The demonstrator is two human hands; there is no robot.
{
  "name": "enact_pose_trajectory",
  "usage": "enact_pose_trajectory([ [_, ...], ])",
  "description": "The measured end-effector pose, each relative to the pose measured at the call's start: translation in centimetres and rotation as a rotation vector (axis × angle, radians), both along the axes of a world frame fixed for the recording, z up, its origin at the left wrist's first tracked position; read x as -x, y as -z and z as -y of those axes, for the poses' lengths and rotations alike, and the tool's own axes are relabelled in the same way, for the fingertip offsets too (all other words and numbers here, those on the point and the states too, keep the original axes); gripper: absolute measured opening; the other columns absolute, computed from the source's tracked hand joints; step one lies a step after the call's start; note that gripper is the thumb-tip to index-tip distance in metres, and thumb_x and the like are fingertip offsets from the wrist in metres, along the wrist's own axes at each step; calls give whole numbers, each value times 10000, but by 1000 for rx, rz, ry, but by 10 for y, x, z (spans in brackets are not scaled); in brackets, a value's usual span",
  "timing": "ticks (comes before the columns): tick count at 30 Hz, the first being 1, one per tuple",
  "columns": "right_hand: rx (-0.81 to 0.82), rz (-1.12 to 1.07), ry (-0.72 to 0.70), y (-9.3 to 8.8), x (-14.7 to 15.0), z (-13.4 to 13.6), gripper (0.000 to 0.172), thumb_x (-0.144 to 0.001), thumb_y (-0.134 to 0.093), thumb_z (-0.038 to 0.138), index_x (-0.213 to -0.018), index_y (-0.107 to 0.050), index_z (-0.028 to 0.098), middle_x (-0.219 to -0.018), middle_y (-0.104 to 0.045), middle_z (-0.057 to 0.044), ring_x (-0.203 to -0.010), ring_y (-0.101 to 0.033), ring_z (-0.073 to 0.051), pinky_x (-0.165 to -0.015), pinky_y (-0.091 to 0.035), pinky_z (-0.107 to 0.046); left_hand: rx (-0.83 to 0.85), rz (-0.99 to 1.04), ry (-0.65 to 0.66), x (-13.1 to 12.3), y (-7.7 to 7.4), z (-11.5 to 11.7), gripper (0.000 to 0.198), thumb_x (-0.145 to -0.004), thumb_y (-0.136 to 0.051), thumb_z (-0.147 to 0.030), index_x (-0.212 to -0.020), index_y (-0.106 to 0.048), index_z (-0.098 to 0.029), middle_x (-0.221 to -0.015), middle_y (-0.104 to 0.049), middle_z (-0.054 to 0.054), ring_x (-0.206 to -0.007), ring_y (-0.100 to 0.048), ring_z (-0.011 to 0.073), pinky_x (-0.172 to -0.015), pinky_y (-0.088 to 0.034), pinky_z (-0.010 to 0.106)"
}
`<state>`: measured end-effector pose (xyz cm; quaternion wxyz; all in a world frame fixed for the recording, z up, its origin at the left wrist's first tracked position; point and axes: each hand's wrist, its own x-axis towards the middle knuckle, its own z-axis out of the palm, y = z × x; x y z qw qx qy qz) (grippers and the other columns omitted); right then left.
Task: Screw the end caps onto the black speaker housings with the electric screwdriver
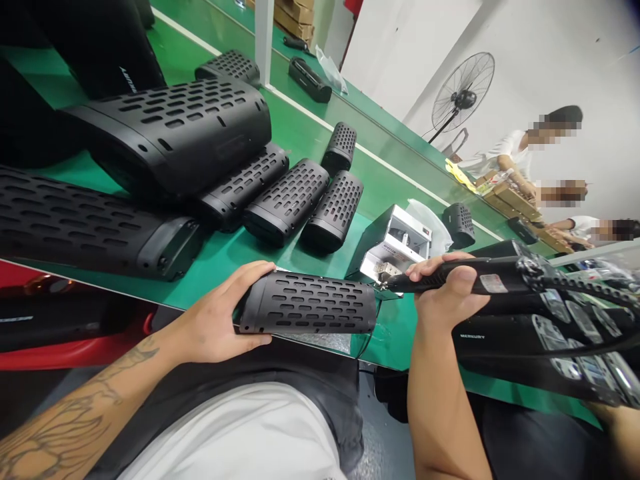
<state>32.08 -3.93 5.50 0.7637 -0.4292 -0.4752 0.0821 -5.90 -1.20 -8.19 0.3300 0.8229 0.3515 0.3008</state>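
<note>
Tattooed left forearm (75, 420); left hand (215, 320) pinching slotted black casing (313, 303); right hand (445, 293) curled round corded black tool (493, 275), tip beside casing.

White wall (530, 40), wire-caged fan (466, 100), green workbench (290, 137), apparently grey floor (384, 437)

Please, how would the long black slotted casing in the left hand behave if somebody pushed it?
The casing is probably stiff: its edges look straight in the left hand. Set down, its broad, flattened face suggests it would slide rather than roll.
</note>
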Motion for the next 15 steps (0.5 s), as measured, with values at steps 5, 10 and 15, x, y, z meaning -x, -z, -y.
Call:
enact_pose_trajectory([
  [5, -28, 7, 31, -7, 3, 5, 503, -920, -898, 714, -936, -735, 238, -596, -667, 72, -429, -603, -159, -453, -583, -319, -41, 14, 22, 0, 8, -3, 1114, -911, -918, -533, -1836, -334, -323, -1837, -501, 158, -1604, -643, 432, -1376, -556, 580],
  [10, -60, -3, 68, -27, 6, 18, 510, -986, -777, 761, -948, -705, 258, -582, -642, 81, -402, -571, -161, -444, -557, -324, -150, 66, 51, 0, 4, -1, 1099, -961, -879, -547, -1870, -319, -289, -1872, -455, 203, -1682, -549, 469, -1405, -501, 626],
  [15, 21, 12, -251, -56, 24, 66, 486, -926, -831, 767, -1127, -871, 326, -743, -690, 70, -527, -635, -165, -598, -611, -409, -400, 232, -12, -32, -48, 17, 652, -1074, -785, -339, -1690, -579, -276, -1612, -706, 160, -1594, -627, 392, -1487, -326, 683],
])
